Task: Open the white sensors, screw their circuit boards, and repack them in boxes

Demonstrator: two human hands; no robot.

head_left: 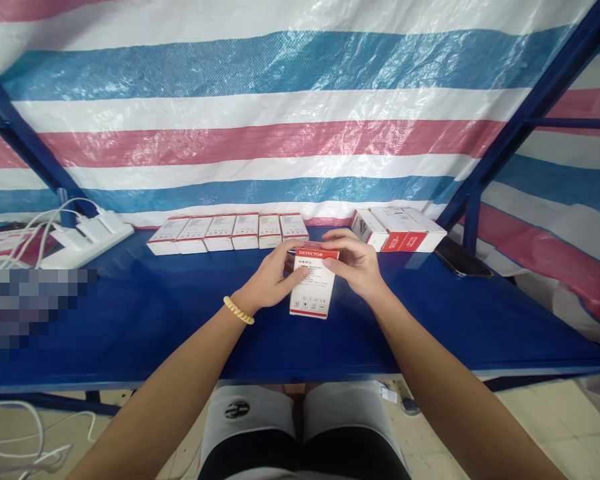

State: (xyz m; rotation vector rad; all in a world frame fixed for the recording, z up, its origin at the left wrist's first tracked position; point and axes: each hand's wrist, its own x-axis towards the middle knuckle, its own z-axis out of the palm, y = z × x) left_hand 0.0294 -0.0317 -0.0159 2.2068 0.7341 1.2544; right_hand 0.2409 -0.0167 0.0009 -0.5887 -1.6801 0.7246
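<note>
Between my two hands is a small white and red detector box (312,287), its printed face turned up toward me and the word DETECTOR on its red band. My left hand (275,272) grips its left side, thumb on the printed face. On the upper right, my right hand (356,263) has its thumb against the front and its fingers over the top end. Behind them, several similar white boxes (221,230) lie in a row at the table's back. Another group of white and red boxes (400,232) sits behind my right hand.
A white power strip (93,241) with plugs and cables lies at the left of the blue table (180,333). A dark phone (463,259) rests at the back right. Striped sheeting (280,80) hangs behind, between blue metal posts (473,213).
</note>
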